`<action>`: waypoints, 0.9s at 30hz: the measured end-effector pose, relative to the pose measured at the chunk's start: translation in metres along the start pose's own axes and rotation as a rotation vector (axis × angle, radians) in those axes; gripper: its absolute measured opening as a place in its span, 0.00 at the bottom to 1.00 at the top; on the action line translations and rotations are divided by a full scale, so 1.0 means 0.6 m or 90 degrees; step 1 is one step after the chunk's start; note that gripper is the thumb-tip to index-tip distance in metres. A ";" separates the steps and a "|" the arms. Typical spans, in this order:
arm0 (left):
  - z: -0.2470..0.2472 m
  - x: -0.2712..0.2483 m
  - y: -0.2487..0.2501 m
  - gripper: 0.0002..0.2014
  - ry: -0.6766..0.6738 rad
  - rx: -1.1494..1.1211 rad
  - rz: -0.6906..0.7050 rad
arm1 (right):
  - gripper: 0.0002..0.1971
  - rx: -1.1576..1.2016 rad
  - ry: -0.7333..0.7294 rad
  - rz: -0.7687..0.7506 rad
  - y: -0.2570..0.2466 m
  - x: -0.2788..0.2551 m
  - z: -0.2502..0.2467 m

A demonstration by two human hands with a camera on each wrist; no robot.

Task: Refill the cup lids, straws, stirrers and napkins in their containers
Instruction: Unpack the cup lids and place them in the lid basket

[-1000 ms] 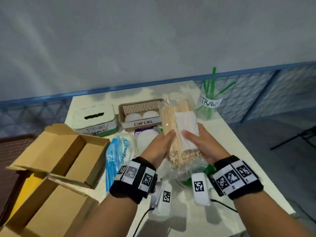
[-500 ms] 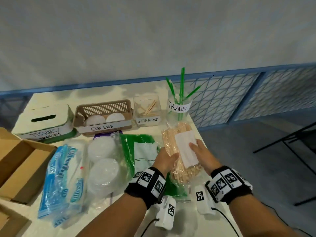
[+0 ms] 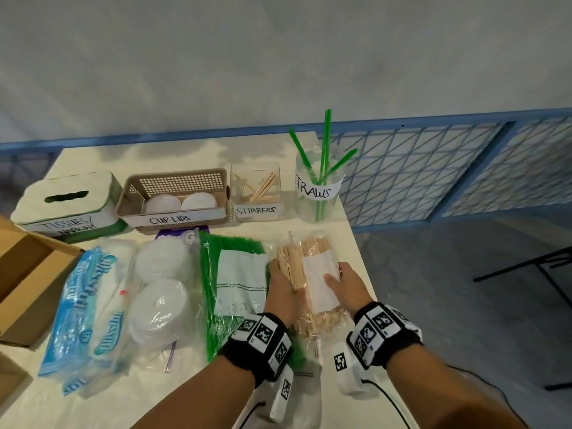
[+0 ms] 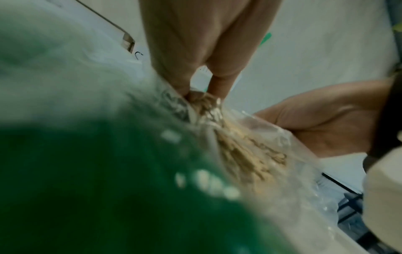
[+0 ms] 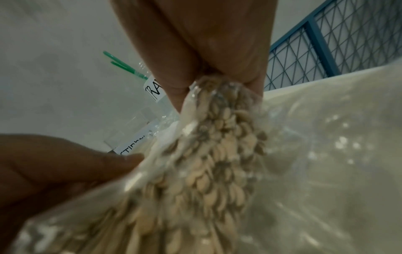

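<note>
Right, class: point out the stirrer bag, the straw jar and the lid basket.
stirrer bag (image 3: pixel 317 281): head view, on its white label.
straw jar (image 3: pixel 315 190): head view, on its STRAWS label.
lid basket (image 3: pixel 178 184): head view, on its perforated back wall.

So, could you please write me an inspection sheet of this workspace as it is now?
Surface: pale table, crowded with packs.
Job's things: bag of wooden stirrers held in both hands; STIRRERS box nearly empty; STRAWS jar with few straws; CUP LIDS basket with two lids; tissue box; packs of green straws, lids and napkins.
Clutter: open cardboard box at left.
Grips: left hand and right hand each grip a side of the bag.
Cables: black wire from the right wrist unit.
Surroundings: grey wall, blue mesh fence.
</note>
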State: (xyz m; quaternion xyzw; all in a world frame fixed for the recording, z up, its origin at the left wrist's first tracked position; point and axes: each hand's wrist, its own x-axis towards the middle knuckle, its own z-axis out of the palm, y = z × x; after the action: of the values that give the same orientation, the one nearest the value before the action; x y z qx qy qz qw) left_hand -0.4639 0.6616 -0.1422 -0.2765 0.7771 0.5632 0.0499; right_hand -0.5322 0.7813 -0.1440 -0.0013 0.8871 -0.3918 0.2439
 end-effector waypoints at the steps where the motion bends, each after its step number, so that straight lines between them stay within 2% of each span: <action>1: 0.001 -0.005 0.002 0.37 0.016 0.010 0.030 | 0.22 0.004 0.006 0.009 0.001 0.002 0.002; 4: 0.004 -0.015 0.006 0.32 0.007 0.078 0.051 | 0.25 0.019 0.022 0.036 0.000 0.003 0.007; 6: 0.003 -0.014 0.003 0.35 0.009 0.143 0.061 | 0.26 0.030 0.045 0.045 -0.003 -0.001 0.010; 10: -0.012 -0.021 0.020 0.33 -0.012 0.168 0.063 | 0.34 0.003 0.106 0.019 -0.024 -0.030 0.006; 13: -0.043 -0.039 0.042 0.34 0.008 0.142 0.168 | 0.32 0.003 0.159 -0.103 -0.051 -0.062 0.002; 16: -0.107 -0.062 0.065 0.29 0.103 0.110 0.279 | 0.23 0.088 0.157 -0.225 -0.098 -0.100 0.014; 18: -0.163 -0.073 0.070 0.26 0.183 0.092 0.302 | 0.19 0.137 0.125 -0.261 -0.135 -0.119 0.039; 20: -0.222 -0.079 0.057 0.25 0.269 0.072 0.274 | 0.18 0.171 0.064 -0.267 -0.171 -0.136 0.073; 23: -0.305 -0.074 0.010 0.28 0.349 0.074 0.144 | 0.20 0.142 -0.071 -0.222 -0.218 -0.158 0.133; 25: -0.342 -0.069 -0.025 0.33 0.317 0.096 0.028 | 0.24 0.073 -0.140 -0.201 -0.242 -0.164 0.174; 27: -0.362 -0.066 -0.058 0.38 0.248 0.097 -0.056 | 0.28 -0.001 -0.176 -0.180 -0.259 -0.163 0.213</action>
State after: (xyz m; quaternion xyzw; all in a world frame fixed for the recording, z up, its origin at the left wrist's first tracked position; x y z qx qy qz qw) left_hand -0.3626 0.4728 -0.0780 -0.4094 0.7996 0.4358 -0.0556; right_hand -0.4201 0.6039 -0.0673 -0.1797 0.8367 -0.4173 0.3058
